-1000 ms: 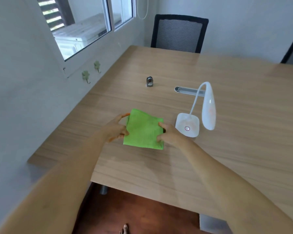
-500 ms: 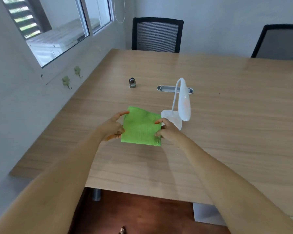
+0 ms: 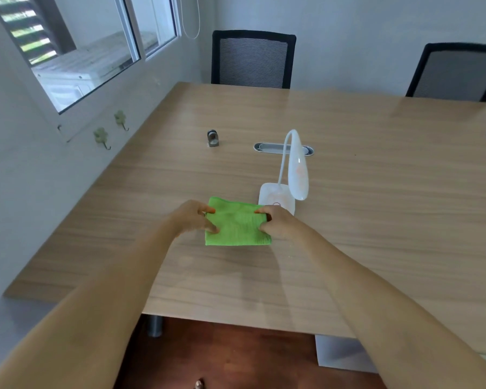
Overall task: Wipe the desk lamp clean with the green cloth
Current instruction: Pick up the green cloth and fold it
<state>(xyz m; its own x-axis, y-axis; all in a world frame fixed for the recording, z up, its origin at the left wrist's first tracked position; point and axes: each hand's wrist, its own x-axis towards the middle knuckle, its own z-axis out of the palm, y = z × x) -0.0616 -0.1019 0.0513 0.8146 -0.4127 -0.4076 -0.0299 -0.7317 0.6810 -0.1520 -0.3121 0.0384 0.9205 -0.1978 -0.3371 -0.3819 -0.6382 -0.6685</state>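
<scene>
- The green cloth [image 3: 237,226], folded into a rough square, lies flat on the wooden table [image 3: 376,220], in the near middle of the tabletop.
- The person's left hand [image 3: 192,219] grips the cloth's left edge, thumb on top and fingers curled onto the fabric.
- The right hand [image 3: 277,221] pinches the cloth's right edge in the same way, fingertips pressed onto the green weave.
- Both bare forearms reach in from the near side of the table, converging on the cloth.
- The white desk lamp [image 3: 291,175] stands just to the right and a little farther off than the cloth; its flat base sits just beside the right hand, though I cannot tell whether they touch.
- The lamp's thin neck arches up and over, and its long head hangs down toward the near side, above the right edge of the base.
- Behind the lamp, a grey oval cable slot [image 3: 272,148] is set into the tabletop.
- To the left of that slot stands a small dark metal object [image 3: 213,138], well apart from the cloth.
- Two black mesh chairs [image 3: 253,60] stand at the far side of the table.
- A window [image 3: 76,43] fills the left wall, with two small green hooks [image 3: 101,137] stuck below it.
</scene>
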